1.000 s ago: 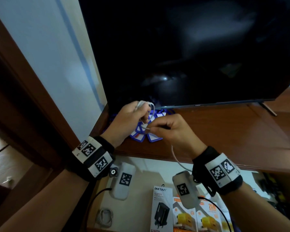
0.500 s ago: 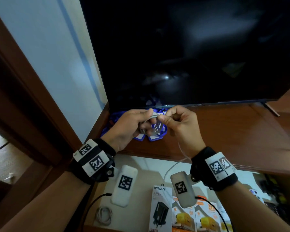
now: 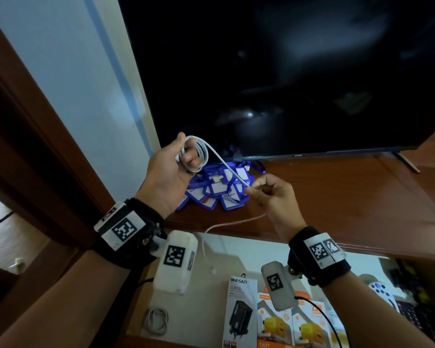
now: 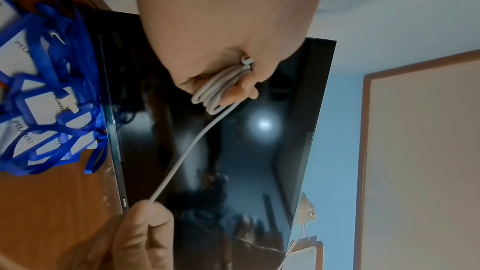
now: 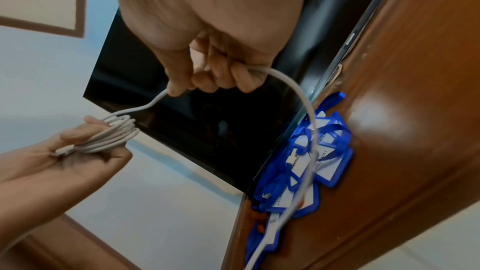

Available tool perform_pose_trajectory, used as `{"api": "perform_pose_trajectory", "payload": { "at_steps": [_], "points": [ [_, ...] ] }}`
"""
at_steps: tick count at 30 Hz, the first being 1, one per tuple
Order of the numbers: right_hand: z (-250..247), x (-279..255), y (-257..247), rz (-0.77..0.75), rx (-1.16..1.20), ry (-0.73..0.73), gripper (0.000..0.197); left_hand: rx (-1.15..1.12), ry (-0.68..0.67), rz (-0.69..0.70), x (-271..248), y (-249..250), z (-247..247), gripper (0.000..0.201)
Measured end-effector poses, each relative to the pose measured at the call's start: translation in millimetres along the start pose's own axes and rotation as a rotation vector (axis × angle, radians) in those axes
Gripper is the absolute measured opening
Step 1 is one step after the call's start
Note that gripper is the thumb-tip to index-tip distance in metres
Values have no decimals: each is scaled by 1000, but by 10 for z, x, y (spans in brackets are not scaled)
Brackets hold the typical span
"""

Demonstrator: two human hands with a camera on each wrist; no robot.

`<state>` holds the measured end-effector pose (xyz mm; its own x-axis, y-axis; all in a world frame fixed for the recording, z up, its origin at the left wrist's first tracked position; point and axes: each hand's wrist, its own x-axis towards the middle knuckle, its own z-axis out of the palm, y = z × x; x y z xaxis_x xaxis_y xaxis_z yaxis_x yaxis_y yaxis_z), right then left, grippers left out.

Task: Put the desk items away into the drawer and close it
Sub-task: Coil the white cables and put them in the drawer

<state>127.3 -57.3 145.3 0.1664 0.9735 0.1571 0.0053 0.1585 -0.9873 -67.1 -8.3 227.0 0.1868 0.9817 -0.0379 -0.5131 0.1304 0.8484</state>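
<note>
A white cable (image 3: 203, 152) is wound in several loops round the fingers of my left hand (image 3: 176, 167), held up in front of the TV. The same coil (image 4: 218, 89) shows in the left wrist view, and the coil (image 5: 111, 134) also appears at the left of the right wrist view. My right hand (image 3: 269, 192) pinches the free strand (image 5: 291, 83) lower and to the right, above the desk. The loose tail (image 3: 234, 221) hangs down over the open drawer (image 3: 226, 249). A pile of blue badge holders (image 3: 219, 189) lies on the wooden desk (image 3: 349, 197) under both hands.
A large dark TV (image 3: 286, 71) stands on the desk right behind the hands. In the drawer lie charger boxes (image 3: 241, 312), another coiled cable (image 3: 156, 321) and a remote (image 3: 384, 293). A wall and wooden door frame (image 3: 35, 136) close off the left.
My hands have drawn apart: the left rose with the coil, the right dropped lower right, stretching a strand between them. More loops now sit round the left fingers.
</note>
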Motion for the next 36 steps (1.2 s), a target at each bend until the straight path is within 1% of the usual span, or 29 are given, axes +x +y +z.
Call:
{"api": "perform_pose_trajectory", "payload": {
  "at_steps": [2, 3, 4, 7, 9, 11, 13, 15, 17, 19, 21, 24, 26, 27, 30, 33, 36],
  "points": [
    [15, 9, -25, -29, -61, 11, 15, 74, -6, 36, -8, -27, 17, 33],
    [28, 10, -51, -40, -108, -7, 15, 151, -14, 62, -14, -41, 29, 33],
    [48, 4, -89, -48, -162, -47, 15, 244, -26, 91, -23, -60, 36, 33],
    [131, -31, -215, -75, -344, -234, 19, 503, -100, 171, -63, -113, 68, 35],
    [180, -60, -297, -98, -388, -304, 22, 651, -156, 197, -92, -152, 84, 37],
    [206, -76, -361, -132, -358, -318, 18, 751, -207, 197, -115, -203, 80, 37],
    [213, -83, -420, -166, -299, -281, 13, 809, -251, 184, -136, -255, 64, 38],
    [216, -80, -460, -212, -241, -235, 12, 837, -279, 162, -145, -303, 40, 35],
    [212, -61, -477, -251, -209, -202, 11, 815, -306, 117, -159, -329, 37, 34],
    [212, -46, -463, -267, -164, -172, 12, 781, -363, 80, -181, -348, 57, 40],
    [221, -50, -437, -252, -97, -139, 12, 747, -405, 46, -228, -345, 89, 44],
    [248, -60, -393, -223, -35, -35, 16, 635, -407, -39, -269, -308, 113, 41],
    [221, -35, -344, -208, -62, 51, 26, 576, -379, -94, -251, -266, 97, 39],
    [197, -26, -318, -210, -75, 68, 28, 534, -355, -111, -234, -240, 86, 38],
    [147, -32, -175, -176, -71, 31, 22, 346, -246, -127, -159, -128, 23, 36],
    [114, -74, -2, -82, -42, -15, 21, 211, -178, -88, -92, -2, -59, 38],
    [68, -94, 101, -35, -32, 32, 17, 96, -119, -15, -40, 92, -100, 38]
  ]
}}
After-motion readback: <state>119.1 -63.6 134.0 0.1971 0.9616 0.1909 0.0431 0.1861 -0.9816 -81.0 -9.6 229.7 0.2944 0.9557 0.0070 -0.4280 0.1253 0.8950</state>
